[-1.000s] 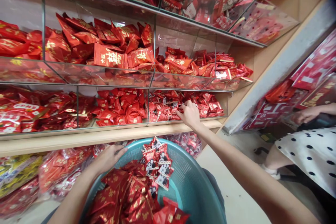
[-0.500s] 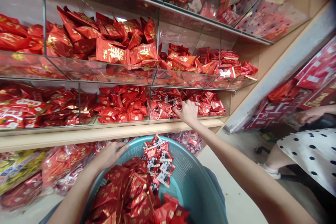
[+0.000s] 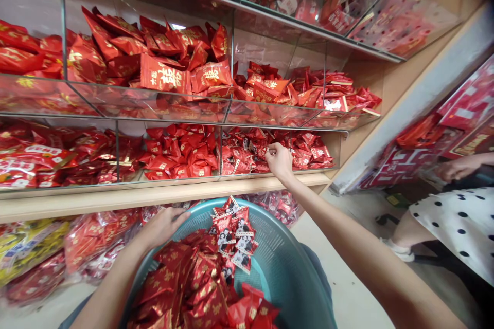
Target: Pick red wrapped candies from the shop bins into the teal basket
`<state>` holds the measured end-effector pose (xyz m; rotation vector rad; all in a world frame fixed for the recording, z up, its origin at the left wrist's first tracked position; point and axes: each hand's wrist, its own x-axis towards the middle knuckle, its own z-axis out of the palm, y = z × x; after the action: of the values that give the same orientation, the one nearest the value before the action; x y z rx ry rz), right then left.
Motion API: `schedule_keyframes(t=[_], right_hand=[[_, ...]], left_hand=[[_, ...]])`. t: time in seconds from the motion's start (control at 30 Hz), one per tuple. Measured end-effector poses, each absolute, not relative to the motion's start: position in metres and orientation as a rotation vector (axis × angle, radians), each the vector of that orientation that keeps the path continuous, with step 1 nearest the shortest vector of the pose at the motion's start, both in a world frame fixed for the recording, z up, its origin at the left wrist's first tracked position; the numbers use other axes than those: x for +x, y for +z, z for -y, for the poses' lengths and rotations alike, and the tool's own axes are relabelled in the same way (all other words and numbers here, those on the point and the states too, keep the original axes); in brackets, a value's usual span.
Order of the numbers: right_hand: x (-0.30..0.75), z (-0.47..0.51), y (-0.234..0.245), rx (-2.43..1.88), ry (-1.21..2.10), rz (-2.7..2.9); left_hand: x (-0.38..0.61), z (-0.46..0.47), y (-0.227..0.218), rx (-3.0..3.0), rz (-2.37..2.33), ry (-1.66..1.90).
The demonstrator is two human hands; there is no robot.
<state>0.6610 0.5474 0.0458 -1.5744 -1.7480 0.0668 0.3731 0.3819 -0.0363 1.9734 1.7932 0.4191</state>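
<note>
My left hand (image 3: 165, 225) is at the far left rim of a teal plastic basket (image 3: 297, 262), its fingers hooked over the edge. In the basket lie dark red packets with gold print (image 3: 164, 288) and a small pile of red, black and white wrapped sweets (image 3: 236, 239). My right hand (image 3: 280, 161) reaches over the front of a low shelf compartment holding small red wrapped sweets (image 3: 241, 157). Its fingers are curled and pinched together; whatever is between them is hidden.
Clear dividers split the shelves (image 3: 162, 193) into compartments of red packets (image 3: 165, 74). Bagged goods (image 3: 100, 239) lie beneath the lowest shelf. To the right, a person in a polka-dot garment (image 3: 459, 226) is near red bags (image 3: 419, 162).
My right hand has drawn slightly to the right, and its fingers have curled in more tightly. My left hand and the basket stay in place.
</note>
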Motion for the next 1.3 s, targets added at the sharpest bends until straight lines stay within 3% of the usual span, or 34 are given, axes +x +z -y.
schedule_keyframes(t=[0.37, 0.67, 1.0, 1.3], right_hand=[[0.693, -0.515, 0.065, -1.206, 0.232, 1.623], [0.65, -0.441, 0.062, -1.0, 0.316, 2.203], [0.572, -0.454, 0.036, -0.642, -0.022, 2.851], [0.558, -0.447, 0.039, -0.623, -0.196, 3.029]], left_hand=[[0.375, -0.382, -0.035, 1.964, -1.816, 0.417], [0.375, -0.384, -0.037, 1.959, -1.797, 0.443], [0.377, -0.38, -0.032, 1.932, -1.835, 0.46], [0.373, -0.381, -0.036, 1.982, -1.799, 0.443]])
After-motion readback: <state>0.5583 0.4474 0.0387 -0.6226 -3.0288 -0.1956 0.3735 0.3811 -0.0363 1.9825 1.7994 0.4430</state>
